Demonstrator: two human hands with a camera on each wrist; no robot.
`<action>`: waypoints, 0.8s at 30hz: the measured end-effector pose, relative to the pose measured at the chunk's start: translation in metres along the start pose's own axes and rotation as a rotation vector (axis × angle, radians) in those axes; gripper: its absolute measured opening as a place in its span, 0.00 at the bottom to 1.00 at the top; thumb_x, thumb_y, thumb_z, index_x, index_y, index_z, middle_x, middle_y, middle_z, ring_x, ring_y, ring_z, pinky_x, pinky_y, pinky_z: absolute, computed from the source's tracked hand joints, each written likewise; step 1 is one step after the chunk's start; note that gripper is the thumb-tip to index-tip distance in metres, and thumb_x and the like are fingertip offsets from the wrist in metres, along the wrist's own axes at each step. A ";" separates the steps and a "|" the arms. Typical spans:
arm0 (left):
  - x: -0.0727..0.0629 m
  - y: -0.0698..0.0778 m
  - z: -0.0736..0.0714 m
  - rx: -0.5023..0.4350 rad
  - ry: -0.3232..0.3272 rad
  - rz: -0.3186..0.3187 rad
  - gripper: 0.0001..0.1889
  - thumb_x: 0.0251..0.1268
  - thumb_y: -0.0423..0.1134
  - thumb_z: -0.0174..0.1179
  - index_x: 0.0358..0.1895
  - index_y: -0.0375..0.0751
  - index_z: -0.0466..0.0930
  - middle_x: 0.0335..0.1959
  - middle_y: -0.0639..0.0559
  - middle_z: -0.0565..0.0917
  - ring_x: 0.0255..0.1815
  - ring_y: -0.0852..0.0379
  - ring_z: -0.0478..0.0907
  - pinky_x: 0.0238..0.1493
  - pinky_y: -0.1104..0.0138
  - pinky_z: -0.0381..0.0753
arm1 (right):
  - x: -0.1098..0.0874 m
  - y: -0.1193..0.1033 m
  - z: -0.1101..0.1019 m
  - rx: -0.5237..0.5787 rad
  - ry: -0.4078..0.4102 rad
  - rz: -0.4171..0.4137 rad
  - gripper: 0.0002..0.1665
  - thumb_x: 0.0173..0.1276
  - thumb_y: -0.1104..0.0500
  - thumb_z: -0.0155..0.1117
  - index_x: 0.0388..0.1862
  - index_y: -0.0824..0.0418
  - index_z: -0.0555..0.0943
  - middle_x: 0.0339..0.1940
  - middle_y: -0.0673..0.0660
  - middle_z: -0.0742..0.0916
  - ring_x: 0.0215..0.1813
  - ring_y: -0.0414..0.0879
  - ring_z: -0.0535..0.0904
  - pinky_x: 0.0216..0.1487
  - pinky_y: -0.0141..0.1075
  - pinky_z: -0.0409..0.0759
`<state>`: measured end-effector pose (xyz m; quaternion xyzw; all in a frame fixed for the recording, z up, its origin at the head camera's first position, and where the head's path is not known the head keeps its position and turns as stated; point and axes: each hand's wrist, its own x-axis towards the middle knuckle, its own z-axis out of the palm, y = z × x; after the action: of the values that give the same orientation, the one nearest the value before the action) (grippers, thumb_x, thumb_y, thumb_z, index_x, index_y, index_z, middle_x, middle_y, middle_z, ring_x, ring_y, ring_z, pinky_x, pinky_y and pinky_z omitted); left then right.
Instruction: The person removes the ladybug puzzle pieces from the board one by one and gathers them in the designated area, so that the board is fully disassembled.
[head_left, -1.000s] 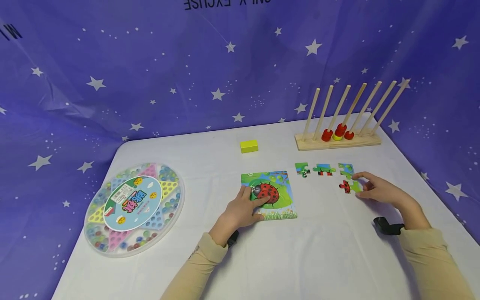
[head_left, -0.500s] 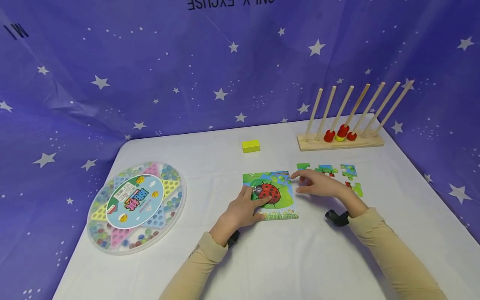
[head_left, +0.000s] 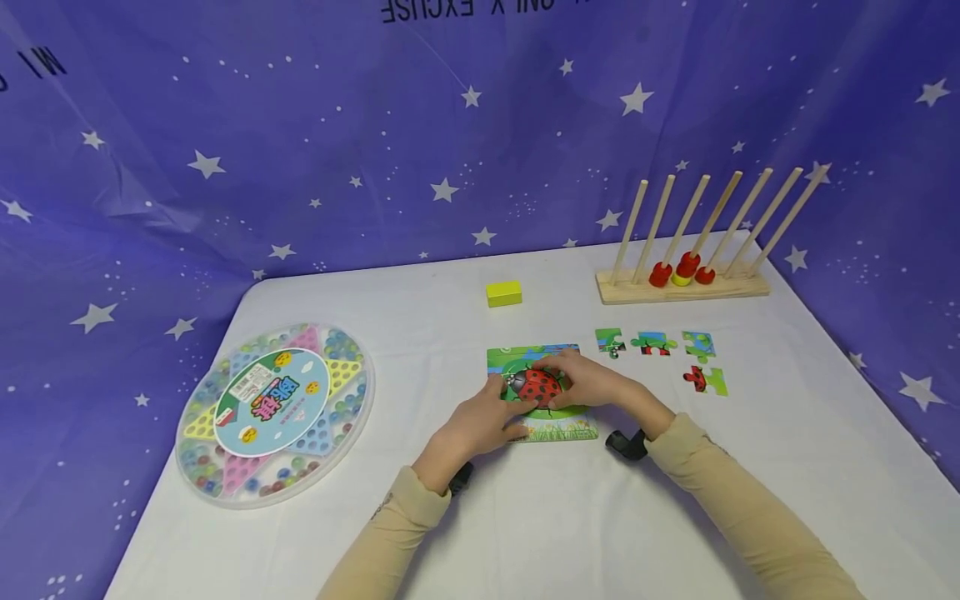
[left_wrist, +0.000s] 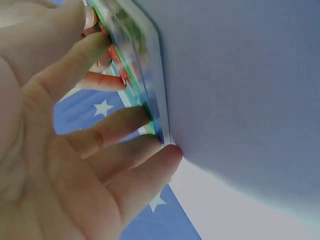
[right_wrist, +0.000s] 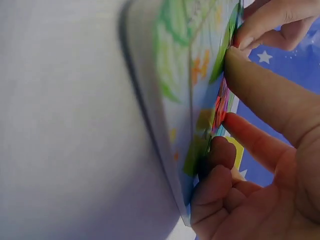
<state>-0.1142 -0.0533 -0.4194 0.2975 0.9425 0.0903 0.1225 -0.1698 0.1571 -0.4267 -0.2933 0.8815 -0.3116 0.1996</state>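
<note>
A square ladybug jigsaw puzzle (head_left: 540,389) lies on the white table in the head view, partly covered by both hands. My left hand (head_left: 480,422) rests at its left side, fingertips on the picture; in the left wrist view, the little finger (left_wrist: 155,172) reaches the board's edge. From the right, my right hand (head_left: 596,385) touches the picture, with thumb and index finger set apart on either side of the ladybug. Its thumb (right_wrist: 265,90) touches the picture in the right wrist view, while other fingers curl by the board's edge. Several loose jigsaw pieces (head_left: 654,342) lie to the right.
A round marble-game box (head_left: 330,446) stands at the left. A yellow block (head_left: 504,293) sits behind the puzzle. At the back right is a wooden peg stand (head_left: 705,289) with red and yellow beads. A purple star-patterned cloth (head_left: 390,142) hangs behind the table (head_left: 420,333).
My right hand has left the loose pieces at the right and moved left onto the ladybug puzzle. The left hand stays on the puzzle's left side.
</note>
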 end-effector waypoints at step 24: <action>-0.009 -0.002 0.000 -0.005 -0.039 0.014 0.21 0.62 0.49 0.56 0.59 0.62 0.72 0.61 0.39 0.63 0.57 0.47 0.69 0.41 0.60 0.77 | 0.000 -0.001 0.009 0.062 0.032 -0.026 0.45 0.52 0.60 0.71 0.66 0.67 0.60 0.53 0.61 0.74 0.48 0.50 0.71 0.45 0.42 0.72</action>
<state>-0.1083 -0.0600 -0.4178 0.3052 0.9377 0.0875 0.1407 -0.1647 0.1525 -0.4323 -0.2933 0.8706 -0.3460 0.1906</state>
